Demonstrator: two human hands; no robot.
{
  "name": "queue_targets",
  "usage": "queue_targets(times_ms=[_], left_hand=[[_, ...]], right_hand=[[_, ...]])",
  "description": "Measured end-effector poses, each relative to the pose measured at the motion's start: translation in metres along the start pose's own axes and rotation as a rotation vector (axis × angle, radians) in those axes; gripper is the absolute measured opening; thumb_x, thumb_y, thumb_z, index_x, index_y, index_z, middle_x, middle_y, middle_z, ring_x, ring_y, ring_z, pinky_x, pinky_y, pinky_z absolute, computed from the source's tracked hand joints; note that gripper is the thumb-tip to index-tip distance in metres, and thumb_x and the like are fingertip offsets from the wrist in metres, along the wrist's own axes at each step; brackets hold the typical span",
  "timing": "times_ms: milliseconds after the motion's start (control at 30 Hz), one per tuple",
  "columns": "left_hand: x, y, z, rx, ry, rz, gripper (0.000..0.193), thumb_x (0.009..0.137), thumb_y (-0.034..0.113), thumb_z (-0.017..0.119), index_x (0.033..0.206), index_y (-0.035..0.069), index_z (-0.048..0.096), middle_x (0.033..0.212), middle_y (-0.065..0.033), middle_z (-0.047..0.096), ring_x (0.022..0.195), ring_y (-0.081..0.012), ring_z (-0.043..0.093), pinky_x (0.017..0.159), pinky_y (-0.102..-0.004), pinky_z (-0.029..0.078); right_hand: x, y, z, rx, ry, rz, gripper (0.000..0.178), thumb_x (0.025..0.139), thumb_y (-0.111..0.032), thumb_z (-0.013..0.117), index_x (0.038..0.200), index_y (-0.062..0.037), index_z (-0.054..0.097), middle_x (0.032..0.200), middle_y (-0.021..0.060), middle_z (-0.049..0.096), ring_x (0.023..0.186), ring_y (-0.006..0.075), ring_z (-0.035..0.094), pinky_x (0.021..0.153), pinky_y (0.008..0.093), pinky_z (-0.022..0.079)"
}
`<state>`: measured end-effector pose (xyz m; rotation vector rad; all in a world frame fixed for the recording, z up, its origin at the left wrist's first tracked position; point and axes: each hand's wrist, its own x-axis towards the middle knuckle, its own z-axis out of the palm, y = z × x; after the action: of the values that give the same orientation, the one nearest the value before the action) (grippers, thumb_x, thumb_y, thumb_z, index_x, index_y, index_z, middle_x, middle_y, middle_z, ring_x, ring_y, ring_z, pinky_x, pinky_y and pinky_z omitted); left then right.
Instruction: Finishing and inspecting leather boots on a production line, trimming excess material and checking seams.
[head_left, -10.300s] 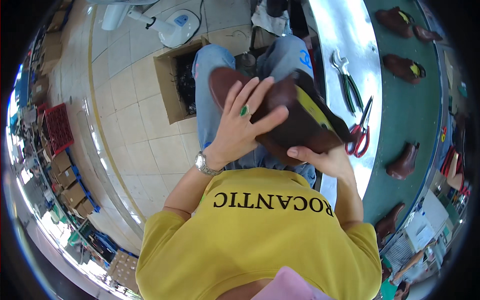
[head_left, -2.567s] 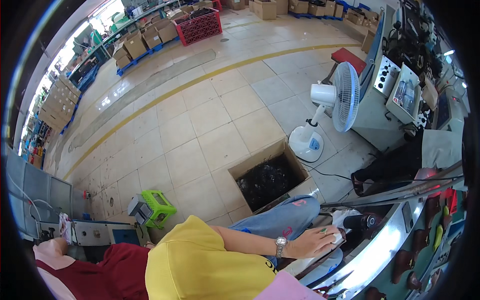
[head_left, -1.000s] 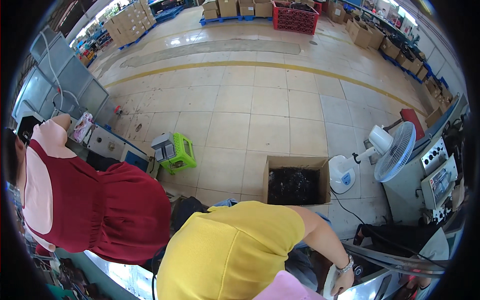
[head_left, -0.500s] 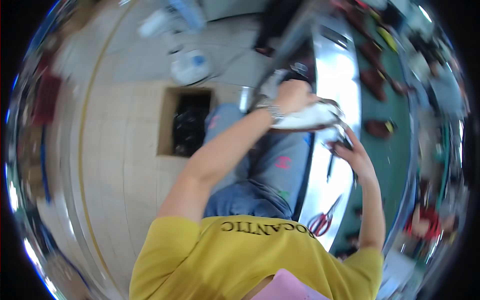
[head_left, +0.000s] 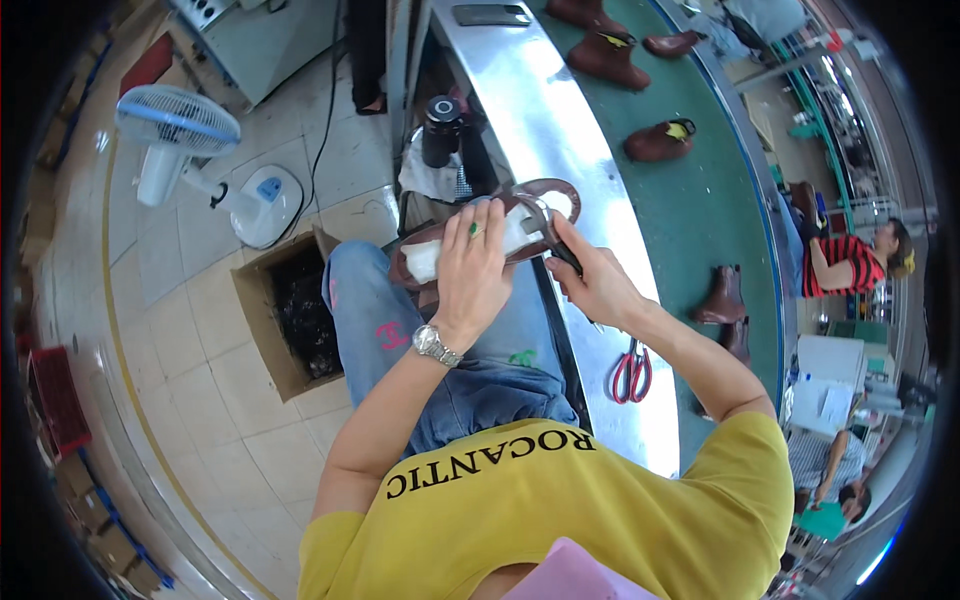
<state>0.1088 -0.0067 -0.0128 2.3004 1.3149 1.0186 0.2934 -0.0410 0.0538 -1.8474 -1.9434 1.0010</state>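
Note:
An upturned brown shoe [head_left: 515,243] with white patches on its underside lies across my lap beside the metal bench. My left hand [head_left: 475,260] presses over its middle with fingers together, gripping it; a watch and a ring show on this hand. In my right hand [head_left: 605,285] is a pair of pincers [head_left: 541,222] with metal jaws and dark handles. The jaws rest at the shoe's underside near its right end; whether they grip its edge I cannot tell.
Red-handled scissors [head_left: 631,374] and a phone [head_left: 491,15] lie on the metal bench [head_left: 590,150]. Brown boots [head_left: 660,141] stand on the green belt. At left are a fan [head_left: 268,206] and a cardboard box [head_left: 262,330]; a black bottle [head_left: 441,130] stands ahead. Two people work at right.
The view has swung round and sharpened. The shoe has moved left from the bench's edge to over my lap, with its underside in view. My right hand has come closer, pincers against the shoe.

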Motion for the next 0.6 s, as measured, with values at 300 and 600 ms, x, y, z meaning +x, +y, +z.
queue_targets(times_ms=[300, 600], left_hand=[[-0.004, -0.026, 0.013, 0.243, 0.049, 0.147, 0.073, 0.07, 0.016, 0.075, 0.133, -0.009, 0.047, 0.133, -0.0243, 0.052, 0.124, -0.0381, 0.049, 0.107, -0.0466, 0.039], [-0.009, -0.026, 0.016, 0.287, 0.031, 0.15, 0.065, 0.079, 0.014, 0.064, 0.136, -0.009, 0.045, 0.138, -0.0247, 0.048, 0.127, -0.0388, 0.048, 0.108, -0.0458, 0.039]], right_hand=[[0.047, -0.053, -0.078, -0.372, -0.128, -0.228, 0.061, 0.093, -0.02, 0.058, 0.148, -0.0169, 0.032, 0.076, 0.0246, 0.065, 0.069, 0.0456, 0.063, 0.065, 0.0536, 0.049], [0.044, -0.047, -0.039, -0.032, 0.09, 0.015, 0.063, 0.094, -0.022, 0.059, 0.15, -0.0161, 0.031, 0.074, 0.028, 0.063, 0.069, 0.046, 0.063, 0.065, 0.0534, 0.048]])
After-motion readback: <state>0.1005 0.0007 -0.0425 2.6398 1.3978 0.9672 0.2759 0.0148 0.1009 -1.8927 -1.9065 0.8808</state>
